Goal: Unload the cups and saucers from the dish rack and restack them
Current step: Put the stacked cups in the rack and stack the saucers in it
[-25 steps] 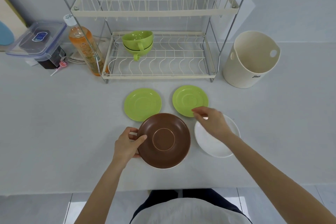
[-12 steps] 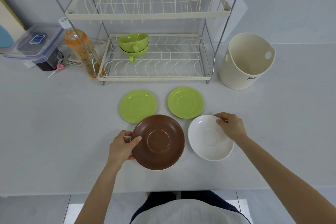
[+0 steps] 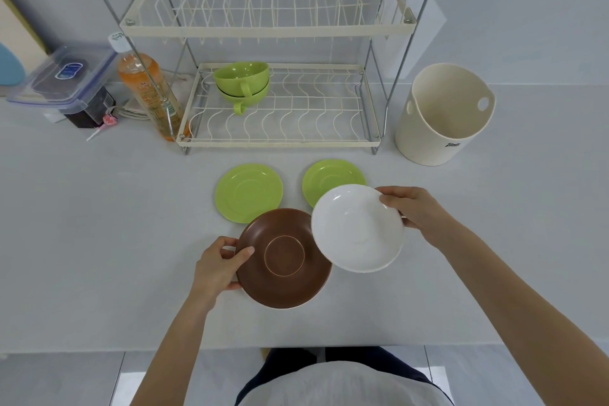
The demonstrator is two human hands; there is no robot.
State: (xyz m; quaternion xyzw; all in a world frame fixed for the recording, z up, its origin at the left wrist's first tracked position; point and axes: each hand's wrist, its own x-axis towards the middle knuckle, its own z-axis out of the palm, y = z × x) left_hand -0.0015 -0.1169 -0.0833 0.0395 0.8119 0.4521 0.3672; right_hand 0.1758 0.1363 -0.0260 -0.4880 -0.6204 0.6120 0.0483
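Saucers out of the dish rack (image 3: 263, 31) and down on the table (image 3: 99, 224), four in all: two green, one brown, one white. Restacking step judged to be in hand.

White saucer (image 3: 357, 227) lifted and tilted, pinched at its far right rim by the right hand (image 3: 412, 208), thumb on the inner face and fingers behind. Near-left edge overlapping the right rim of the brown saucer (image 3: 283, 259), and far edge hiding part of the right green saucer (image 3: 331, 178); contact with either impossible to judge from this angle. Brown saucer gripped at its left rim by the left hand (image 3: 219, 269), thumb on top, fingers curled under; flat on the table or slightly raised, cannot tell. Both grips clenched on their saucers, then, neither released.

Left green saucer (image 3: 248, 193) flat on the table, just behind the brown one, its near edge covered by the brown rim. Two green cups (image 3: 242, 82) nested one inside the other, still on the lower shelf of the rack at its left end, handles toward the camera. Upper shelf bare of crockery.

Likely next: white saucer carried leftward, levelled and lowered centred onto the brown one. Called for: brown saucer steadied, white rim kept clear of the brown edge on the way across, fingers slipped out from beneath only once the foot seats inside the brown well. Risk of a chip or a skid from a tilted set-down. Green saucers and cups yet to be dealt with.
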